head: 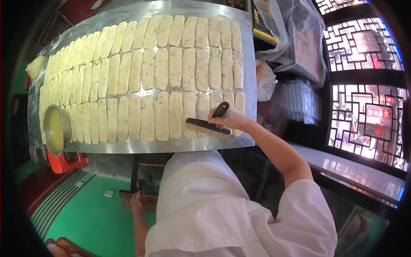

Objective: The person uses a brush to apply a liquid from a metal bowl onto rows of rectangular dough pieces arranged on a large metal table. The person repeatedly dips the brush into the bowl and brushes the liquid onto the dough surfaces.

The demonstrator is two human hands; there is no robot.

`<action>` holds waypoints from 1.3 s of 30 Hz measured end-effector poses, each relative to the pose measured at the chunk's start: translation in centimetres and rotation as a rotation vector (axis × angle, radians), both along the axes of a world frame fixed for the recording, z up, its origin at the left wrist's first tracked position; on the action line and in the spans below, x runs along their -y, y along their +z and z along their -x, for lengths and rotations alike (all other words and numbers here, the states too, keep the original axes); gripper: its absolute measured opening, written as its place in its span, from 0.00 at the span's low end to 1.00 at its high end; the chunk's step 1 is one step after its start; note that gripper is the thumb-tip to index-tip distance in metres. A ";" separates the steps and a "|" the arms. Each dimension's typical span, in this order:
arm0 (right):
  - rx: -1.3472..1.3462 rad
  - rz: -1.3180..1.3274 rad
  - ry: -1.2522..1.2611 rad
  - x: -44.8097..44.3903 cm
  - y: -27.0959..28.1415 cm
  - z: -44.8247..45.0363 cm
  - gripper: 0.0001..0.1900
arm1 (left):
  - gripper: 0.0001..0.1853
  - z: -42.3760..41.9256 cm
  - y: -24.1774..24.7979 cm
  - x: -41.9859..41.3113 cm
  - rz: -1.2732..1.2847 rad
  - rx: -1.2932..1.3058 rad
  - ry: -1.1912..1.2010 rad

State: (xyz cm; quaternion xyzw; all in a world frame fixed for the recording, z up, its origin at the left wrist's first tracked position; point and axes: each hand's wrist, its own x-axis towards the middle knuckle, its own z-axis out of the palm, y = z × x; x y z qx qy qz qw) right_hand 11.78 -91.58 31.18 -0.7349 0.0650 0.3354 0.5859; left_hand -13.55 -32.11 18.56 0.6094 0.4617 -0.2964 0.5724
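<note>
My right hand (224,118) grips a wide, flat black-handled brush (208,126), held over the near row of dough strips. Its blunt handle end sticks up past my thumb, and its wide head lies across several strips at the right. Long pale dough strips (161,69), flecked with green, lie side by side in three rows on a metal-topped table (250,80). Below the table's near edge, my left hand (137,200) hangs low beside a brown wooden board (148,202); whether it holds anything is unclear. A metal bowl (57,130) of yellow liquid stands at the table's near left.
A red plastic stool (65,162) stands below the bowl. On the right are plastic-covered trays (305,48), a white plastic bag (266,78) and a pale ledge (346,170) under lattice windows (366,119). A pale lump (34,67) lies at the table's far left.
</note>
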 end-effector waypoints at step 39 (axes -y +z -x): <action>0.615 0.204 0.488 10.2 1.4 -2.0 0.10 | 0.15 -4.2 8.1 15.1 -0.237 -0.105 -0.042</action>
